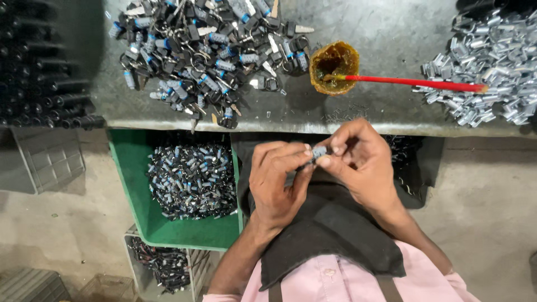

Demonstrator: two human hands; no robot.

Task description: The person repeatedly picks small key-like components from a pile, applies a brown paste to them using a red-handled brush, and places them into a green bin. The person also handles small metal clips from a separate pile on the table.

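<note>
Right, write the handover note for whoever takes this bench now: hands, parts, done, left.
Left hand and right hand: both pinch one small grey part between fingertips, above the lap, just short of the bench edge.
On the bench: pile of keys and small lock parts at left, cup of amber grease with a red brush in it, heap of silver metal pieces at right.
Done, it seems: green crate below holds many dark parts.
Left: the bench piles are large.
</note>
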